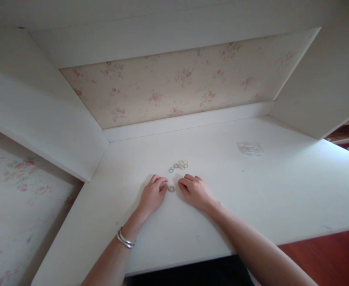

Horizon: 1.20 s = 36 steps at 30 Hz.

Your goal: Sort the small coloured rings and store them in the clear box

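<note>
On the white tabletop lies a loose cluster of several small thin rings (180, 165), silver, yellowish and pinkish, perhaps little elastic bands. Closer to me, one small pinkish ring-like piece (171, 188) sits between my two hands. My left hand (153, 194) is closed, thumb and fingertips near each other just left of that piece; what they hold, if anything, is too small to tell. To the right of the piece, my right hand (195, 192) rests on the table with its fingers curled in, and their tips are hidden.
A small clear plastic box or bag (250, 148) lies farther back on the right of the white table (222, 167). White side panels (43, 99) and a floral-papered back wall (177, 85) enclose the work surface. Reddish flooring (326, 254) shows at lower right.
</note>
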Each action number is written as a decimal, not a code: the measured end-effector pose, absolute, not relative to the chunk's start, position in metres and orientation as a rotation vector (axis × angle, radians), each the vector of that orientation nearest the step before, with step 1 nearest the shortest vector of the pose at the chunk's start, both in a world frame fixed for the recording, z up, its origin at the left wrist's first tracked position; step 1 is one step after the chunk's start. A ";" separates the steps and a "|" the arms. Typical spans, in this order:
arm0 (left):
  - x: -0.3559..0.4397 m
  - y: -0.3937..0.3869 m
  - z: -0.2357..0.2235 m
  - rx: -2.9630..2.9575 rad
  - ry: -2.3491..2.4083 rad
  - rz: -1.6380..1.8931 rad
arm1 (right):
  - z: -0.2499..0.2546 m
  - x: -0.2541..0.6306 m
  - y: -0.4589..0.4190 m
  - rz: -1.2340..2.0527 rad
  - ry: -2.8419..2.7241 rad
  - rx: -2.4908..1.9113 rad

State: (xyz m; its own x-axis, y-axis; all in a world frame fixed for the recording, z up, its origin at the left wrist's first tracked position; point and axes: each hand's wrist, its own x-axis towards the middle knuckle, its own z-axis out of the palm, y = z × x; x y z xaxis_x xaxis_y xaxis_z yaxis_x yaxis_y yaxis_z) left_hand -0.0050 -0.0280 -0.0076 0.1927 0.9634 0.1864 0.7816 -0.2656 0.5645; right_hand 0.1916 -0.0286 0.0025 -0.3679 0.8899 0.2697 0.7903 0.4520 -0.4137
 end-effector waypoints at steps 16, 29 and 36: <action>0.021 0.011 -0.003 2.148 1.821 0.622 | -0.004 0.199 -0.008 0.537 -1.795 -1.671; 0.018 -0.017 -0.001 1.980 1.523 0.806 | -0.006 0.200 -0.007 0.576 -1.777 -1.642; 0.025 -0.031 0.003 2.100 1.410 0.791 | -0.004 0.200 -0.008 0.584 -1.778 -1.614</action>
State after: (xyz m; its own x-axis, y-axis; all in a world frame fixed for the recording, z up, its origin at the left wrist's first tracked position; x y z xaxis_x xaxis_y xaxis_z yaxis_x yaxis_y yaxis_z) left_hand 0.0255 -0.0308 0.0030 0.2997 0.9341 0.1940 0.6525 -0.3491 0.6726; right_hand 0.1999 -0.0084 -0.0041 -0.0231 0.9849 0.1713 0.6912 0.1396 -0.7090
